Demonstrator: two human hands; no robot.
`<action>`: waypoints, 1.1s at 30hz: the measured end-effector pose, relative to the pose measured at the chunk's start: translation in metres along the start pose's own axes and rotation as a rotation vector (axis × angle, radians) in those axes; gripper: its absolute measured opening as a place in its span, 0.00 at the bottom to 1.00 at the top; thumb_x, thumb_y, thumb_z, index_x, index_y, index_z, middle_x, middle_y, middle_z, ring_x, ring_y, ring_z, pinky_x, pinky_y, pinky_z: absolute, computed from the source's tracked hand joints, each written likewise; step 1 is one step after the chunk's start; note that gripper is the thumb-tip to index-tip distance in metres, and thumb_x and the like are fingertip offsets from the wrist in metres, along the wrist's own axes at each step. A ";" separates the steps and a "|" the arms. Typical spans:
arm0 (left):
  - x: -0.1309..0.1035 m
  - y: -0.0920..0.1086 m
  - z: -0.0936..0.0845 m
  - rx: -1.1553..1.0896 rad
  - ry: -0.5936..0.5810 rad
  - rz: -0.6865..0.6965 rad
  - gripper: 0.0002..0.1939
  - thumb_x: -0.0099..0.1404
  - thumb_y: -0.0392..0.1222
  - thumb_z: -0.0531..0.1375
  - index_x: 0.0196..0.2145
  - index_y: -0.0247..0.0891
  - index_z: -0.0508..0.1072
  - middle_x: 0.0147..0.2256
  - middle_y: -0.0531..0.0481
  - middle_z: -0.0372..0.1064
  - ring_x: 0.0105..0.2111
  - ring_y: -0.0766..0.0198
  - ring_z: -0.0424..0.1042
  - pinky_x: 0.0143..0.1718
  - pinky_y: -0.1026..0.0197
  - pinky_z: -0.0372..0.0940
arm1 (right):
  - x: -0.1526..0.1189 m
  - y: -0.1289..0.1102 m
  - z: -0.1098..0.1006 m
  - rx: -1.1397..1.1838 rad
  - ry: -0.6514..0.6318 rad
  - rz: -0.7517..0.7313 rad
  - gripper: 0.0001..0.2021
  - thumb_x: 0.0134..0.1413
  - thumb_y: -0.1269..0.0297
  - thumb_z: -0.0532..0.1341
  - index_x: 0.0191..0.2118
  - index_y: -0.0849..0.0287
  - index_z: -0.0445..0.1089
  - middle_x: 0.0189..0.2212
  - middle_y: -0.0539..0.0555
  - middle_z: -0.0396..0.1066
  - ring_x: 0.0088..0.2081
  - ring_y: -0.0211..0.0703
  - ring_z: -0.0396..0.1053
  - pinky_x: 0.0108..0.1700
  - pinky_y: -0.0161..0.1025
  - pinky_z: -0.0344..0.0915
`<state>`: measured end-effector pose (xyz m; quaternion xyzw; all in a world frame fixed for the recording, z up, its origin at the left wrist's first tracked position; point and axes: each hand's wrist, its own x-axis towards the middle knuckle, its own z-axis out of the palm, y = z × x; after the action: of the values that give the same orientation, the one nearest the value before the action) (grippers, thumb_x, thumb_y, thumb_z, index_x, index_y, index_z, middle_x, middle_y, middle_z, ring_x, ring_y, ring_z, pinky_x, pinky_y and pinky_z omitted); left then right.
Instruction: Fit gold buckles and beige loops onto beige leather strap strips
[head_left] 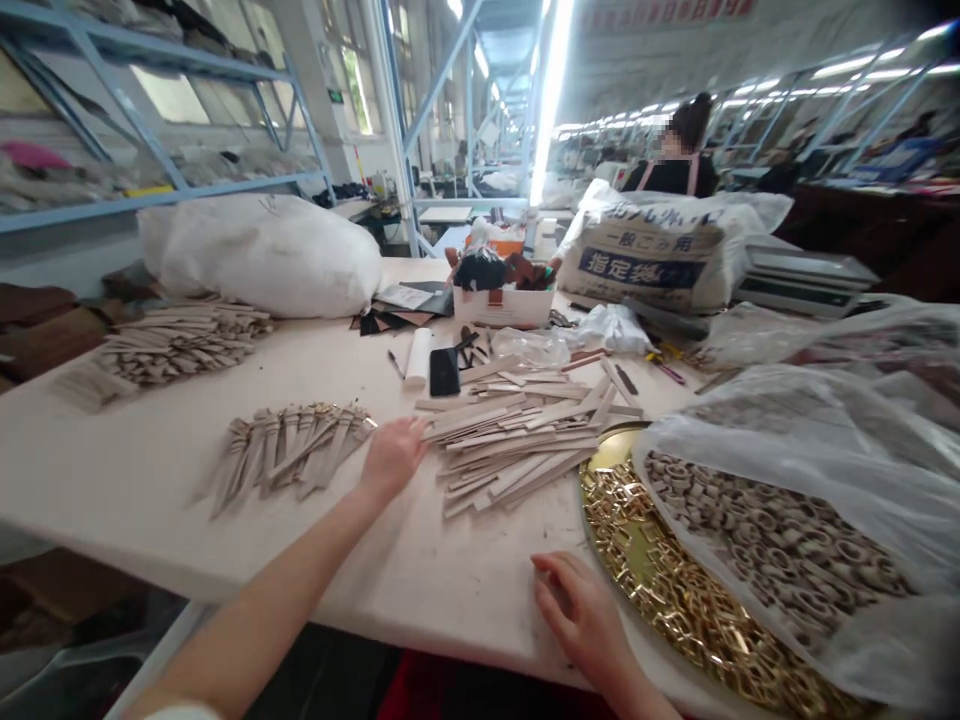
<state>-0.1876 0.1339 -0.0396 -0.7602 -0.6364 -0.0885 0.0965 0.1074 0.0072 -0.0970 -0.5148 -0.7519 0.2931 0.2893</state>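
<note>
My left hand (394, 458) reaches across the table, its fingertips closed at the left ends of a pile of flat beige strips (517, 440). It appears to pinch the end of one strip, though the fingertips are partly hidden. Close to the table's front edge, my right hand (574, 610) is held with loosely curled fingers apart and nothing visible in them. Beside it lies a round gold tray (634, 550) heaped with small gold metal buckles (697, 625). To the left of my left hand is a row of strips with buckles attached (292, 445).
A clear plastic bag of beige loops (780, 545) overlaps the tray. A larger strip bundle (187, 340) lies far left. Behind the loose strips are a phone (444, 372), a white roll (418, 358) and a filled white box (502, 306). A person (675, 160) is farther back.
</note>
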 end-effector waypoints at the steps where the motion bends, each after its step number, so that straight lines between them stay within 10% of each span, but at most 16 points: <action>1: 0.009 0.021 0.000 -0.065 -0.018 0.089 0.15 0.64 0.42 0.51 0.46 0.37 0.67 0.48 0.41 0.64 0.48 0.56 0.62 0.50 0.54 0.54 | 0.001 -0.002 -0.001 0.011 0.000 -0.001 0.11 0.53 0.67 0.53 0.42 0.58 0.66 0.37 0.57 0.69 0.40 0.46 0.66 0.43 0.42 0.64; 5: 0.049 0.088 0.006 -0.135 -0.063 0.187 0.11 0.63 0.44 0.52 0.36 0.38 0.72 0.37 0.45 0.70 0.39 0.59 0.67 0.42 0.58 0.59 | 0.003 -0.007 -0.003 0.045 0.030 0.003 0.09 0.51 0.70 0.54 0.40 0.59 0.66 0.35 0.56 0.69 0.38 0.45 0.66 0.41 0.41 0.63; 9: 0.066 0.111 0.006 -0.144 -0.101 0.196 0.09 0.60 0.38 0.53 0.31 0.33 0.72 0.34 0.41 0.70 0.37 0.56 0.68 0.38 0.58 0.60 | 0.006 -0.009 -0.005 0.083 0.078 -0.006 0.09 0.50 0.71 0.54 0.37 0.59 0.67 0.32 0.55 0.69 0.36 0.44 0.66 0.39 0.40 0.62; 17: 0.019 0.136 -0.031 -0.476 -0.197 0.057 0.14 0.63 0.43 0.46 0.40 0.37 0.68 0.31 0.46 0.71 0.30 0.59 0.69 0.33 0.60 0.60 | 0.008 -0.013 -0.008 0.185 0.197 -0.017 0.10 0.47 0.72 0.55 0.38 0.58 0.67 0.30 0.52 0.69 0.30 0.39 0.65 0.35 0.36 0.63; 21: -0.014 0.151 -0.038 -1.038 -0.419 0.005 0.19 0.61 0.52 0.48 0.30 0.36 0.71 0.28 0.49 0.70 0.30 0.60 0.68 0.32 0.63 0.61 | 0.004 -0.004 -0.060 0.191 0.420 0.040 0.07 0.51 0.68 0.53 0.35 0.58 0.66 0.29 0.52 0.68 0.30 0.38 0.65 0.33 0.35 0.63; 25: -0.036 0.163 -0.037 -1.466 -0.482 -0.388 0.18 0.57 0.52 0.53 0.34 0.35 0.72 0.22 0.53 0.63 0.22 0.68 0.62 0.21 0.67 0.57 | 0.001 0.042 -0.145 -0.082 0.600 0.252 0.10 0.52 0.61 0.52 0.35 0.59 0.67 0.28 0.53 0.69 0.28 0.41 0.65 0.33 0.38 0.62; 29: -0.048 0.176 -0.036 -1.845 -0.481 -0.759 0.13 0.56 0.42 0.57 0.39 0.34 0.67 0.26 0.51 0.66 0.25 0.69 0.68 0.26 0.69 0.62 | 0.012 0.099 -0.191 -0.539 0.346 0.457 0.11 0.50 0.61 0.54 0.36 0.61 0.68 0.32 0.57 0.71 0.33 0.45 0.67 0.36 0.40 0.60; 33: -0.056 0.180 -0.038 -1.932 -0.469 -0.890 0.09 0.57 0.35 0.56 0.38 0.35 0.65 0.28 0.49 0.69 0.29 0.68 0.71 0.32 0.67 0.66 | 0.023 0.121 -0.189 -0.853 0.106 0.578 0.10 0.50 0.61 0.56 0.33 0.62 0.68 0.31 0.60 0.70 0.33 0.48 0.68 0.33 0.40 0.58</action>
<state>-0.0209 0.0399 -0.0230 -0.2144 -0.5190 -0.4312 -0.7062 0.3133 0.0921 -0.0583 -0.7877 -0.6160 0.0021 -0.0013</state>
